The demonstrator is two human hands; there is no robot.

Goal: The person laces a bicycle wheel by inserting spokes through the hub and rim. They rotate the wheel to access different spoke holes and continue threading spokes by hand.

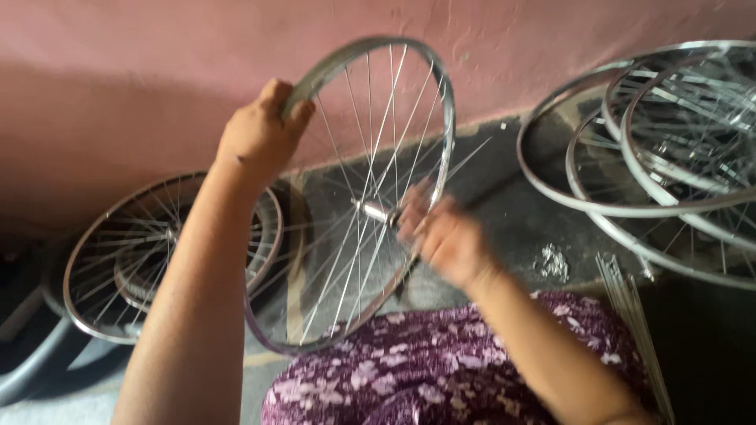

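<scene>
Nearest, at 6 o'clock, lies the person's lap in soft purple cloth (441,370) printed with pale flowers. At 4 o'clock beside it a bundle of thin, straight steel spokes (630,307) fans toward the lower edge.

Above the lap stands the bicycle wheel (370,189), upright and turned partly edge-on, a bright metal rim laced with fine wire spokes that cross toward a small shiny hub (374,211) at its centre. Its lowest arc sits just over the cloth.

The right hand (445,236) is at the hub's 3 o'clock side, blurred; its fingers curl loosely by the axle end and spokes, but I cannot tell whether they grip anything. The left hand (260,130) is closed firmly around the rim at about 11 o'clock on the wheel, thumb and fingers wrapped over the curved metal.

At 9 o'clock, behind the left forearm, another spoked wheel (126,260) leans low against the wall, with a dark rubber tyre (31,354) at 8 o'clock. At 2 o'clock a stack of several bare shiny rims (669,134) overlaps on the dark, gritty floor (512,205).

Farthest, at 12 o'clock, runs a rough pink plastered wall (142,71).
</scene>
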